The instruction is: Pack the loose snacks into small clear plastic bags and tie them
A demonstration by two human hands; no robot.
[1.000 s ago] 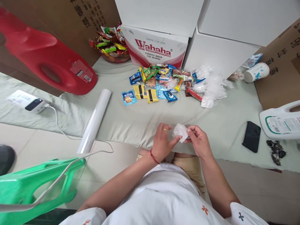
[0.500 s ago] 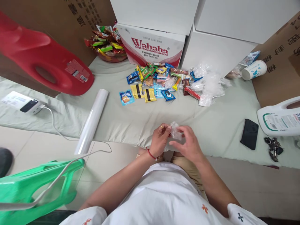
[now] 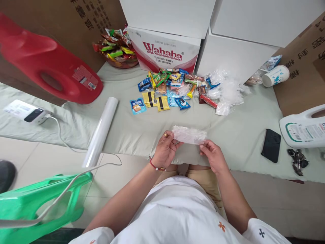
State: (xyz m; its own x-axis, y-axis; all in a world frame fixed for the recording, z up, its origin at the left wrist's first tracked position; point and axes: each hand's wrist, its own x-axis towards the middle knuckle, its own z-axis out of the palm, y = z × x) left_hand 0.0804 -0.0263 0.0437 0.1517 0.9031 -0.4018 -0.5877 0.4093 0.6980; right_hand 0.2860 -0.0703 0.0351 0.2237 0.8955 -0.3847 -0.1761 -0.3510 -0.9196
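A clear plastic bag (image 3: pixel 190 135), wrinkled and spread out flat, is stretched between my two hands above the front of the cloth. My left hand (image 3: pixel 165 147) pinches its left end, and my right hand (image 3: pixel 212 154) pinches its lower right corner. Beyond them lies a heap of small packaged snacks (image 3: pixel 175 81) in coloured wrappers. Two yellow packets (image 3: pixel 163 103) and a light blue packet (image 3: pixel 138 106) lie at its near left edge. Touching the heap on the right is a pile of crumpled clear bags (image 3: pixel 227 89).
Behind the snacks stand a Wahaha carton (image 3: pixel 165 51) and white boxes (image 3: pixel 236 57). At left are a red jug (image 3: pixel 50 64), a white roll (image 3: pixel 101 130), a cable and a green stool (image 3: pixel 45 200). A phone (image 3: pixel 271 145), keys (image 3: pixel 297 161) and a white jug (image 3: pixel 303 128) lie right.
The plastic bag, crumpled between my fingers before, is now spread out wide. My right hand has closed from a loose, open shape onto its corner, and my hands have moved apart.
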